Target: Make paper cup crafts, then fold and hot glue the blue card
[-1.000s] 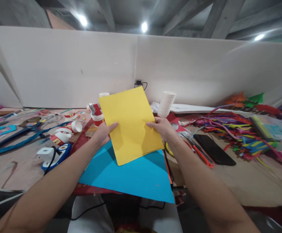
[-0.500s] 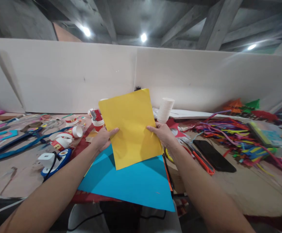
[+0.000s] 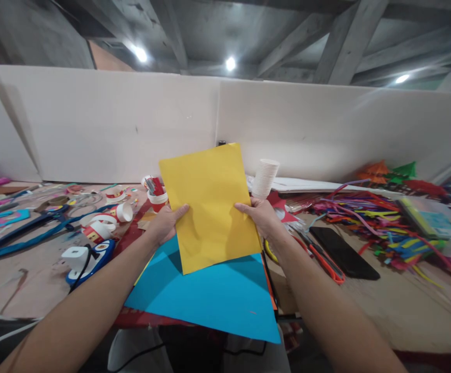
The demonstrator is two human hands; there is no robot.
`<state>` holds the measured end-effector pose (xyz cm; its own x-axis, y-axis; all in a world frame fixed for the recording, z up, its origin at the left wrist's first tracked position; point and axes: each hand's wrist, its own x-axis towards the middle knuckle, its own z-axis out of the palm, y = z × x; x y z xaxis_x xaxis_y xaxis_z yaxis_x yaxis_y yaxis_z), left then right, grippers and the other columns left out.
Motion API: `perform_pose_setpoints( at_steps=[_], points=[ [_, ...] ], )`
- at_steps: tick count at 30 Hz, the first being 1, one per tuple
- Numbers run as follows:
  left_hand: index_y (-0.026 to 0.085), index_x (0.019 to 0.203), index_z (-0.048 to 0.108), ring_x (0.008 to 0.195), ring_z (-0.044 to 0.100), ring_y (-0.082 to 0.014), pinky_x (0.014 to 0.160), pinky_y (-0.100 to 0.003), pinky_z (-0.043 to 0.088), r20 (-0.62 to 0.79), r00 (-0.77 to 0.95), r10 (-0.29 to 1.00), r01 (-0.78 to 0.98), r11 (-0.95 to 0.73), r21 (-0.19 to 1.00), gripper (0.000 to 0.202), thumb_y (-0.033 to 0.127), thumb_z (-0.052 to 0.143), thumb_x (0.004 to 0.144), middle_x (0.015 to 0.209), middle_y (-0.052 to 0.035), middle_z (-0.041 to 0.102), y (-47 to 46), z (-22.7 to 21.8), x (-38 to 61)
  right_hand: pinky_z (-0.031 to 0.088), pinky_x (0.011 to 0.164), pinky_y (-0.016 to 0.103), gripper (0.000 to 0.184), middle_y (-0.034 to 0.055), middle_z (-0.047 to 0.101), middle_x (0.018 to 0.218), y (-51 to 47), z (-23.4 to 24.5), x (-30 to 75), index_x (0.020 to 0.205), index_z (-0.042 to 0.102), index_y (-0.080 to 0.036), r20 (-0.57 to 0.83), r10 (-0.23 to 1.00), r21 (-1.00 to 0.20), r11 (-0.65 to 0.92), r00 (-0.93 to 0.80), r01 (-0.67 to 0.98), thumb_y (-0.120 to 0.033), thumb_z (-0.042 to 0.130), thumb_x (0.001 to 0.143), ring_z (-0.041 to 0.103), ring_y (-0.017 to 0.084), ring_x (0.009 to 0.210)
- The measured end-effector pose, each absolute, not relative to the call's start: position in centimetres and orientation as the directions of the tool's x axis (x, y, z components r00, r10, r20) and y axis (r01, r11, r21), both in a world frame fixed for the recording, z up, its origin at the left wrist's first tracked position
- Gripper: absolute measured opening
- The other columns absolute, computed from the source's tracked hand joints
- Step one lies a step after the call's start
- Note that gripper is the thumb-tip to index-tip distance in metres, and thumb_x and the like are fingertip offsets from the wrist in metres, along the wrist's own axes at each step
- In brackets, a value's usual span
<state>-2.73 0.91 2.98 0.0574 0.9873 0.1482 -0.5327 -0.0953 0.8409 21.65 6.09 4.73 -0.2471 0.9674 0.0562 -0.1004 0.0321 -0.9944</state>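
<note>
A sheet of yellow paper (image 3: 209, 207) is held up in front of me, slightly tilted, its left and right edges gripped. My left hand (image 3: 168, 221) pinches the left edge, thumb on the near face and fingers behind it. On the opposite edge my right hand (image 3: 261, 215) grips the same way. Below the yellow sheet, a larger blue sheet (image 3: 205, 300) lies on the table with its front corner past the edge. Slivers of other coloured sheets show under the blue one. The fingertips behind the yellow paper are hidden.
Right of the blue sheet lie orange-handled scissors (image 3: 328, 263), a black phone (image 3: 344, 251) and a pile of colourful pipe cleaners (image 3: 380, 223). A stack of white paper cups (image 3: 265, 178) stands behind. At left are printed cups (image 3: 123, 211) and a blue-and-white power strip (image 3: 97, 259).
The yellow paper stays in both hands and has shifted only very slightly in tilt. The whole view has moved down a little; nothing was let go.
</note>
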Motion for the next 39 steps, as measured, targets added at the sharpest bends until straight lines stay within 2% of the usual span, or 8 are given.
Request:
perform_pose_setpoints(
  at_steps=[9,13,17,22,31,35,39],
  points=[
    [0.016,0.118,0.057,0.103,0.062,-0.0257,0.093,-0.042,0.049,0.159,0.040,0.986,-0.539,-0.113,0.835,0.042,0.017,0.066,0.077,0.117,-0.0113,0.064,0.8,3.2,-2.7,0.057,0.063,0.033,0.029,0.0076,0.073,0.083,5.7,5.1,21.6,0.086,0.069,-0.017,0.049,0.963,-0.998,0.036,-0.266,-0.053,-0.032,0.077,0.062,0.069,0.023,0.070],
    [0.014,0.117,0.057,0.101,0.063,-0.0261,0.091,-0.041,0.050,0.104,0.070,0.992,-0.495,-0.056,0.867,0.043,0.017,0.068,0.075,0.113,-0.0130,0.066,0.7,3.4,-2.9,0.055,0.061,0.028,0.033,0.0059,0.073,0.087,5.5,5.5,21.8,0.091,0.068,-0.018,0.125,0.943,-0.992,0.114,-0.310,-0.054,-0.038,0.074,0.066,0.068,0.020,0.070],
    [0.013,0.115,0.057,0.094,0.066,-0.0279,0.083,-0.043,0.053,-0.022,0.206,0.978,-0.387,0.102,0.917,0.044,0.019,0.069,0.073,0.111,-0.0143,0.066,0.5,3.6,-3.5,0.054,0.059,0.025,0.031,0.0045,0.073,0.086,5.4,6.3,21.9,0.086,0.069,-0.017,0.199,0.946,-0.977,0.170,-0.255,-0.133,-0.042,0.073,0.067,0.068,0.017,0.066],
    [0.013,0.110,0.060,0.087,0.068,-0.0265,0.077,-0.040,0.055,-0.095,0.276,0.956,-0.322,0.185,0.929,0.037,0.020,0.068,0.075,0.105,-0.0129,0.069,0.6,3.4,-3.9,0.056,0.065,0.030,0.030,0.0058,0.073,0.081,5.1,6.9,21.9,0.079,0.070,-0.016,0.182,0.970,-0.967,0.146,-0.161,-0.210,-0.041,0.075,0.063,0.069,0.022,0.071],
    [0.013,0.111,0.060,0.087,0.068,-0.0256,0.078,-0.039,0.055,-0.102,0.308,0.946,-0.304,0.199,0.932,0.039,0.019,0.069,0.074,0.104,-0.0131,0.069,0.8,3.0,-3.7,0.056,0.062,0.029,0.032,0.0073,0.073,0.085,4.8,6.8,22.0,0.081,0.070,-0.015,0.190,0.978,-0.975,0.178,-0.083,-0.131,-0.041,0.074,0.064,0.069,0.022,0.072],
    [0.013,0.110,0.061,0.085,0.068,-0.0255,0.077,-0.039,0.055,-0.094,0.315,0.944,-0.271,0.185,0.945,0.039,0.020,0.070,0.072,0.103,-0.0131,0.069,0.8,2.8,-3.9,0.055,0.065,0.030,0.033,0.0051,0.072,0.082,5.6,6.6,22.2,0.088,0.069,-0.017,0.253,0.960,-0.953,0.225,-0.124,-0.202,-0.042,0.071,0.067,0.069,0.020,0.070],
    [0.013,0.107,0.063,0.083,0.068,-0.0244,0.075,-0.038,0.055,-0.136,0.347,0.928,-0.226,0.224,0.948,0.037,0.021,0.071,0.072,0.104,-0.0141,0.069,0.9,2.3,-4.1,0.055,0.064,0.031,0.029,0.0026,0.071,0.076,6.4,6.3,22.4,0.088,0.068,-0.018,0.280,0.958,-0.937,0.259,-0.057,-0.235,-0.039,0.070,0.068,0.068,0.020,0.066]
  ],
)
